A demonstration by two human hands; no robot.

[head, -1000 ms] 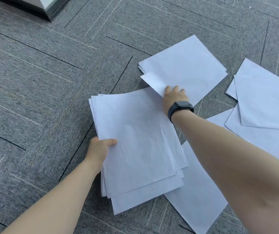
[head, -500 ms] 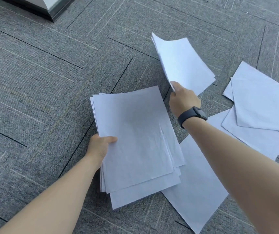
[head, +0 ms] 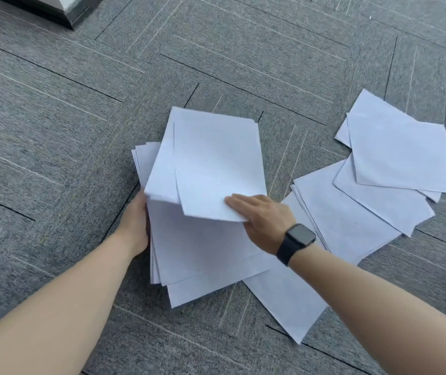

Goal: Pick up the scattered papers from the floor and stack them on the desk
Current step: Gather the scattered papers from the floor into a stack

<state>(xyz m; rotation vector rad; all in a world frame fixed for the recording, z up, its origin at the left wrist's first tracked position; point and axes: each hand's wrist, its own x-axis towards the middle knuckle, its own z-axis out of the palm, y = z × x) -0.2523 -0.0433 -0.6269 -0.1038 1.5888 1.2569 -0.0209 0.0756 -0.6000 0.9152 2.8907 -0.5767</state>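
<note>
A stack of white papers (head: 203, 255) lies low over the grey carpet, and my left hand (head: 135, 223) grips its left edge. My right hand (head: 259, 220), with a black watch on the wrist, pinches a few white sheets (head: 216, 163) by their near corner, fingers on top. These sheets lie over the upper part of the stack. More loose papers (head: 400, 158) are spread on the floor to the right, overlapping one another. One sheet (head: 284, 301) lies partly under the stack. The desk is out of view.
Grey carpet tiles (head: 54, 131) cover the floor on all sides. A dark metal furniture base (head: 62, 9) stands at the top left corner. The loose sheets (head: 351, 220) on the right reach almost to my right forearm.
My right hand lifted the sheets from the floor beyond the stack and brought them back onto the stack's top. My left hand kept its hold on the stack.
</note>
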